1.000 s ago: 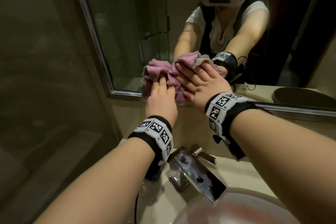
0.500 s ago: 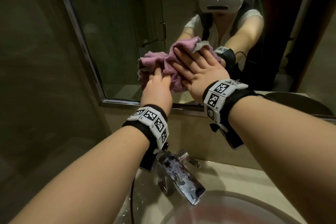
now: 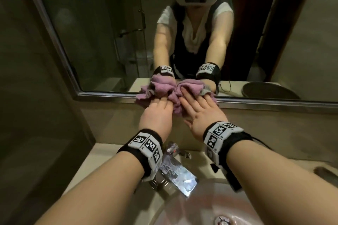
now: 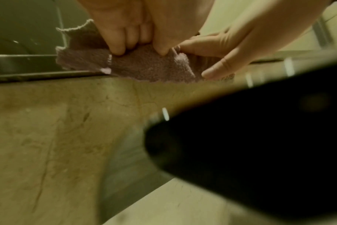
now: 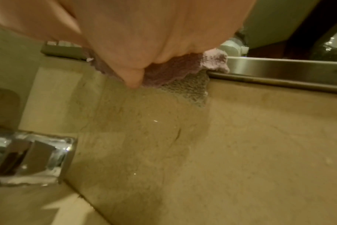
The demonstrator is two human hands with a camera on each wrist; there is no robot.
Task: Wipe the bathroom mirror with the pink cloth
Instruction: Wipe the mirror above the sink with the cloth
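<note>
The crumpled pink cloth (image 3: 159,89) lies against the bottom edge of the bathroom mirror (image 3: 102,33), partly over its metal frame (image 3: 274,103). My left hand (image 3: 157,113) presses the cloth's left half with its fingers stretched forward. My right hand (image 3: 197,111) lies flat on the right half, fingers straight. In the left wrist view the left fingertips (image 4: 115,50) push into the cloth (image 4: 150,67), with the right fingers (image 4: 221,45) alongside. In the right wrist view, cloth (image 5: 173,71) bulges out below my right hand (image 5: 144,30) at the frame (image 5: 279,67).
A chrome faucet (image 3: 175,173) stands directly under my wrists, above the round basin (image 3: 182,212). A beige stone backsplash (image 3: 256,133) runs below the mirror frame. A dark tiled wall (image 3: 36,97) closes the left side. The mirror reflects a person wearing a headset.
Both hands have slid the cloth down the glass, from above the frame to the mirror's bottom edge. The view has tilted and now shows more of the basin.
</note>
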